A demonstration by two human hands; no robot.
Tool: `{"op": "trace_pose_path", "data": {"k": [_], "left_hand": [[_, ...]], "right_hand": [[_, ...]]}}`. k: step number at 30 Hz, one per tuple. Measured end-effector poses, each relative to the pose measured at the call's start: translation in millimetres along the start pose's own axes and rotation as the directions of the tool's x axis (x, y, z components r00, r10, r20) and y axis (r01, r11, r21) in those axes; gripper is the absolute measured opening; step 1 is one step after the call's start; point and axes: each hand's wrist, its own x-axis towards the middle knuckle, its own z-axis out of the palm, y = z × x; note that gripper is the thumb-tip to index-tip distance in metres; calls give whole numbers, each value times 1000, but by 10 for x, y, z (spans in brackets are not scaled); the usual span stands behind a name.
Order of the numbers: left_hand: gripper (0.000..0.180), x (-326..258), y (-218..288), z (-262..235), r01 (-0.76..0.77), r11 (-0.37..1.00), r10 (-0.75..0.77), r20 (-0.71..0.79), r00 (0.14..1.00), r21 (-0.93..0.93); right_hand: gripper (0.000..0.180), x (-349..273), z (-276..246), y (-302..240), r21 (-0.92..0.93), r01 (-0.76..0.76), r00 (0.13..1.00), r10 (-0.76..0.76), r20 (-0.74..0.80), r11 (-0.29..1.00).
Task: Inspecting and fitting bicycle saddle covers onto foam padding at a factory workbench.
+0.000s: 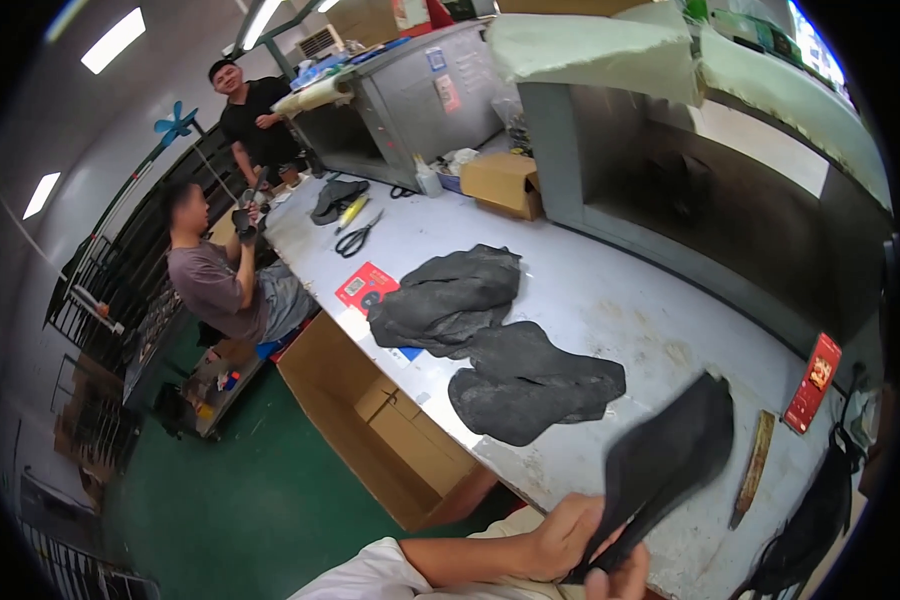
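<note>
My left hand (562, 538) grips the lower end of a black flexible piece (670, 450), which looks like leather or fabric and has a long slit or fold. Fingers of my right hand (625, 578) close on the same end, partly cut off by the lower edge. The piece stands up from my hands over the table, its outline slightly blurred. Beyond it, a similar dark piece (535, 382) lies flat on the table. It touches a crumpled pile of dark pieces (445, 298) farther back.
The white table (610, 270) carries scissors (358, 237), a red card (367, 285), a worn wooden strip (753, 470) and a leaning phone (813, 382). An open cardboard box (315, 375) stands left below its edge. Grey metal housings (560, 150) line the far side. Two people are at the far left.
</note>
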Motion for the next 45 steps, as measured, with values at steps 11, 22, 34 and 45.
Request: {"op": "trace_pose_path", "data": {"k": [11, 22, 34, 45], "left_hand": [[44, 5, -251, -33, 185, 541, -335, -8, 942, -820], [72, -140, -169, -176, -100, 837, 22, -150, 988, -538], [38, -877, 180, -1434, -372, 895, 350, -906, 240, 248], [26, -1486, -752, -2516, -316, 800, -436, -856, 278, -510]], "right_hand": [[43, 385, -120, -347, 317, -154, 988, 139, 68, 936], [45, 595, -90, -310, -153, 190, 954, -145, 263, 970], [41, 452, -62, 34, -130, -72, 990, 87, 115, 989], [29, 545, 137, -13, -42, -183, 971, 187, 146, 982]]}}
